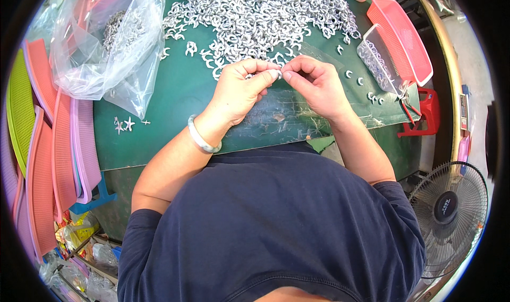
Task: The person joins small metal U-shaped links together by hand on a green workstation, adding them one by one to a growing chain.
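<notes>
My left hand [241, 89] is closed in a pinch on a small silver metal piece [279, 74], just in front of a large heap of silver crescent-shaped metal pieces [260, 20] on the green table. From the other side my right hand [319, 86] meets it, thumb and forefinger pinched together at the same piece. The fingertips of both hands nearly touch, so most of the piece is hidden. Another bit of silver shows beside my left fingers. A pale bangle [200, 137] is on my left wrist.
A clear plastic bag [79, 73] with metal pieces stands at left, near small star-shaped pieces [127, 124]. At right are a clear box [380, 63] of crescents, a pink basket [409, 41], red-handled pliers [408, 109], and a fan [449, 217]. Stacked coloured baskets [40, 185] line the left.
</notes>
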Motion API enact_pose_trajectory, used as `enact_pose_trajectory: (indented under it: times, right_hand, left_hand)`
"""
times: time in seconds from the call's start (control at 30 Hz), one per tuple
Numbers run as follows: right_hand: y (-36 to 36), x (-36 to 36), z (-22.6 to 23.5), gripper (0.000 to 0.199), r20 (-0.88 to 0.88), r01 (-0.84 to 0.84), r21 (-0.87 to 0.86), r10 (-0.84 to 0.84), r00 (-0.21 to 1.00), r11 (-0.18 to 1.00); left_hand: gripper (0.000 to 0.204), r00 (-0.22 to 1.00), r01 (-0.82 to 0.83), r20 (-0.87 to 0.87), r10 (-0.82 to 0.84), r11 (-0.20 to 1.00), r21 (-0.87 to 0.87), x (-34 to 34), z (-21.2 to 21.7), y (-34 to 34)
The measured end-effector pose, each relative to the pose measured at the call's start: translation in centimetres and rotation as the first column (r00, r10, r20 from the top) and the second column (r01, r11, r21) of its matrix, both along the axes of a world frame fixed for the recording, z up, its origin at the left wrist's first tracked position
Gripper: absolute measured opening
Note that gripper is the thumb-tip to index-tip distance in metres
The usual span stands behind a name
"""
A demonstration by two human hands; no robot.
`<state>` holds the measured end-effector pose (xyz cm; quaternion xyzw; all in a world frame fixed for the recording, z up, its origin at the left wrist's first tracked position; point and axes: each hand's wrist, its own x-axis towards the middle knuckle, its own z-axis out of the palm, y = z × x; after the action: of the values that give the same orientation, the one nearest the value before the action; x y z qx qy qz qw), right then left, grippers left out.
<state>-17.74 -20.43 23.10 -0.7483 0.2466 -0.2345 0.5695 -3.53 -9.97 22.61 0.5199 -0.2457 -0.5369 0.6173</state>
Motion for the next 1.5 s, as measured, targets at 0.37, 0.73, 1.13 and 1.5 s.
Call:
enact_pose_trajectory:
  times: [0.37,0.73,1.13,1.5]
  right_hand:
    - [0.2,0.1,0.2,0.011,-0.026,-0.017,0.107,0.020,0.999,0.994]
    - [0.1,0.1,0.9,0.017,-0.077,0.015,0.360,0.013,0.997,0.933]
    - [0.4,0.2,1.2,0.013,-0.088,0.028,0.426,0.011,0.996,0.904]
    - [0.3,0.0,1.0,0.011,-0.068,-0.014,0.429,0.047,0.997,0.903]
  left_hand:
    - [0.013,0.993,0.000,0.114,0.002,1.000,-0.017,-0.1,0.0,0.1]
    - [0.012,0.990,0.009,0.144,-0.005,1.000,-0.027,-0.2,0.2,0.1]
    - [0.012,0.984,0.017,0.176,-0.019,1.000,0.013,-0.1,-0.1,0.1]
    - [0.013,0.996,0.019,0.088,-0.023,0.999,0.044,-0.1,0.3,0.0]
